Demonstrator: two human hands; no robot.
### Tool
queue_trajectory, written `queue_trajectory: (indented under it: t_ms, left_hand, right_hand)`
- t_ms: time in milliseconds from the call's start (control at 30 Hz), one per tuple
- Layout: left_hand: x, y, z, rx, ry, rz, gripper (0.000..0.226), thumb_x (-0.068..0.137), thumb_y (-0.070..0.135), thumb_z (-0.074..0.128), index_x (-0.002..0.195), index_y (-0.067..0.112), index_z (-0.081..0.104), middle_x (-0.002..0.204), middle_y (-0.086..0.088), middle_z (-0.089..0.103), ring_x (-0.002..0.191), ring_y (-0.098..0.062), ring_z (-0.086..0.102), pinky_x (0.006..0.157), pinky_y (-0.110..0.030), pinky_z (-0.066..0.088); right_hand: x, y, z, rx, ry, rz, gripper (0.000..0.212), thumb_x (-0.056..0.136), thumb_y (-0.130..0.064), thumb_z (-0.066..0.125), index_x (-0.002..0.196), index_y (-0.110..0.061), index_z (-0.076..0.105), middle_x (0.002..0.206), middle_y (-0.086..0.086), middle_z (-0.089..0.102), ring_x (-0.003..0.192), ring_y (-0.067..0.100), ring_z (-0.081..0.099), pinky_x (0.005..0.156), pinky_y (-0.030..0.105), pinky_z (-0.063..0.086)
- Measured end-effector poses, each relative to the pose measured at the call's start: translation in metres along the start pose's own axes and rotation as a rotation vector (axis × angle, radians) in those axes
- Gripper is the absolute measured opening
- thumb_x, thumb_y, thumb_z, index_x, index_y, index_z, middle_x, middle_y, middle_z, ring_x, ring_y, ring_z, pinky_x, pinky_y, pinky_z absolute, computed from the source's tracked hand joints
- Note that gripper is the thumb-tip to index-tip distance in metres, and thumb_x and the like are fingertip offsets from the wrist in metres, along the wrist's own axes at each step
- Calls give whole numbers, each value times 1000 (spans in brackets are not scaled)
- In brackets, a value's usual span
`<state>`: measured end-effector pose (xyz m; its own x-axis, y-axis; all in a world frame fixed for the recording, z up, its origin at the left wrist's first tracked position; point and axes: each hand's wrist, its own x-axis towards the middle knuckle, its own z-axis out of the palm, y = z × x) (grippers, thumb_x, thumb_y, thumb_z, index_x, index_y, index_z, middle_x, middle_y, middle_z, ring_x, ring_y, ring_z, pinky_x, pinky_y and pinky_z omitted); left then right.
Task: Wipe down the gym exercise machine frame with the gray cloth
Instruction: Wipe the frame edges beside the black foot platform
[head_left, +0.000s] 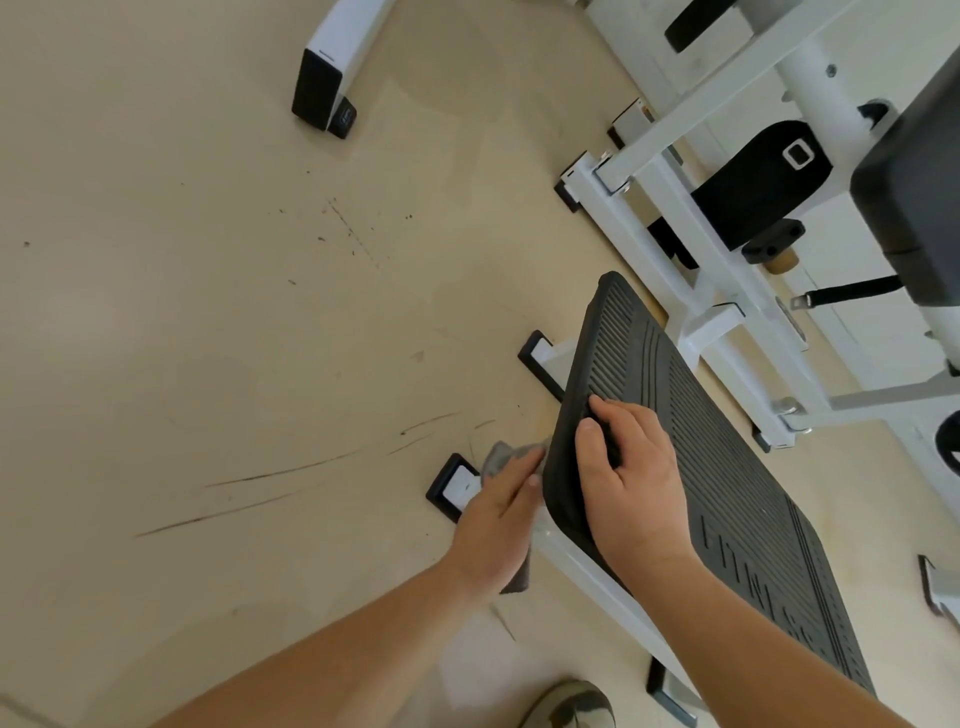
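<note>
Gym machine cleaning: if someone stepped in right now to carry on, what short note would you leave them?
Left hand: holding the gray cloth beside the left edge of the black ribbed footplate, low by the white frame.
Right hand: gripping the footplate's edge, no cloth.
Done: cannot tell which parts are already wiped.
Left: wipe the white frame bars under the plate, then the rest of the frame.
</note>
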<state>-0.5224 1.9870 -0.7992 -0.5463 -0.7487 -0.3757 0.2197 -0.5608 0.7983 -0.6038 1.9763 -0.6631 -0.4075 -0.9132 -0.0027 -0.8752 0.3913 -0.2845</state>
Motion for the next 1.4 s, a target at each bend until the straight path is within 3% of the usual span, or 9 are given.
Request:
queue_trajectory:
  t_ms: [167,267,500,633,733,900,1067,1233,1400]
  left_hand:
    - [-15,-24,-33,346,108,-146,41,109,40,41,150,40,49,141,9,61,124,-14,59,98,-19,44]
    - [-20,-6,-53,217,168,-191,20,103,35,58,108,37,77,95,15,77,87,-4,70,67,-6,47]
    - [-50,81,-93,358,343,-84,10,93,35,73,94,24,73,91,7,73,86,-10,68,69,-18,47]
    - [-75,143,-98,555,208,-42,17,91,33,70,103,34,58,100,9,68,91,-11,67,75,-25,51]
    - [-86,175,-92,722,155,14,15,83,23,76,95,26,69,92,6,73,90,-12,70,83,-32,58]
    - [-78,204,-76,769,197,45,14,78,32,83,80,20,77,76,4,73,74,-9,70,73,-27,58]
    - [-50,222,-65,754,188,36,27,78,34,83,83,15,64,107,21,66,94,0,63,72,-19,49]
    - [6,221,-59,760,242,26,26,82,35,78,85,16,60,89,0,69,74,-8,62,62,-22,49]
    - [66,226,-54,915,196,72,39,85,38,79,115,37,54,98,10,71,83,-2,66,75,-20,52]
  right_hand:
    - [0,-1,0,-14,7,-8,41,105,-42,44,139,-27,60,131,-16,55,125,9,46,109,42,43]
    - [1,1,0,-32,10,-15,43,104,-45,42,139,-26,59,133,-16,54,126,9,45,108,40,42]
    - [5,-6,-7,-245,-74,-44,52,102,-55,30,138,-30,58,133,-10,56,124,15,50,115,41,37]
    - [35,-22,-51,-419,-494,-7,59,104,-62,29,155,-36,39,159,-6,40,145,23,39,123,46,26]
    - [51,-27,-81,-498,-741,-39,65,104,-63,27,162,-35,22,170,-7,20,157,21,18,127,44,13]
    - [67,-28,-85,-293,-595,-51,65,106,-57,35,162,-24,27,167,-1,30,152,23,31,122,39,25]
    - [91,-15,-57,-153,-465,-87,45,104,-55,40,133,-26,58,136,-1,57,124,22,57,100,36,46]
    - [151,11,-19,-25,-272,-17,59,105,-53,39,154,-21,44,154,-3,42,142,19,39,112,42,43]
    - [170,40,22,52,6,-10,37,103,-44,46,121,-19,67,117,-5,55,113,14,45,86,33,51]
